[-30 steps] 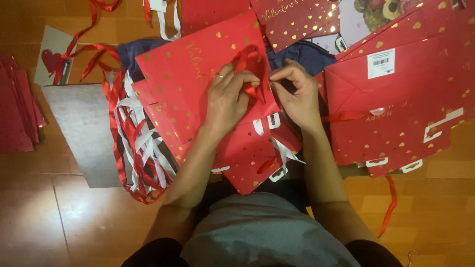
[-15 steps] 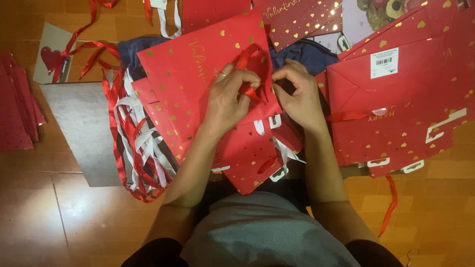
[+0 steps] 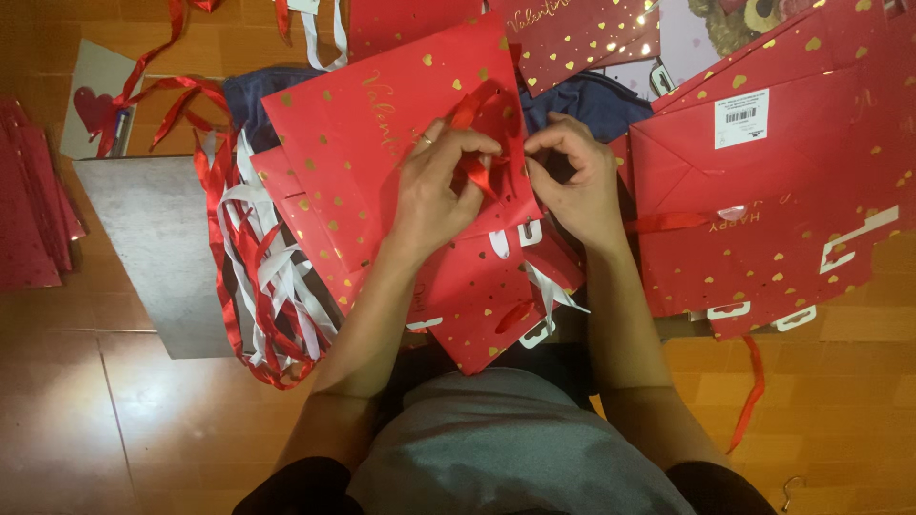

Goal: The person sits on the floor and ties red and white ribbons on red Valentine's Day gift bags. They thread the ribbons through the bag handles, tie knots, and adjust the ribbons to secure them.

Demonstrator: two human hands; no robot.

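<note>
**Head view — both hands on a red ribbon at the top of a flat gift bag**

Head camera looks down at a person sitting on a wooden floor (image 3: pixel 143 420), with gift bags spread all round. Left hand (image 3: pixel 441 195) and right hand (image 3: pixel 572 181) meet over the red ribbon (image 3: pixel 480 172) on the top gift bag (image 3: pixel 382 143), a red one with gold hearts, lying flat and tilted across the lap. Left fingers pinch the ribbon tight; right fingers are curled narrow just beside it, tips touching or almost touching the ribbon — can't tell which.

Progress, as a judgement: the ribbon handle on this bag looks half-worked. One end is bunched under the fingers near the punched holes, and whether it is knotted can't be seen. More flat bags lie under it (image 3: pixel 487 324), some showing white ribbon ends (image 3: pixel 549 286). A bigger stack of red bags (image 3: pixel 763 191) sits to the right, the top one showing a white label, another thin stack (image 3: pixel 33 210) at the far left edge. So plenty looks unfinished.

Containers: every bag is folded flat, nothing inside any of them as far as shown. A loose bundle of red and white ribbons (image 3: pixel 262 286) lies on a grey board (image 3: pixel 153 248) left of the lap, well apart from the hands. A small card with a red heart (image 3: pixel 91 110) sits beyond the board.
</note>
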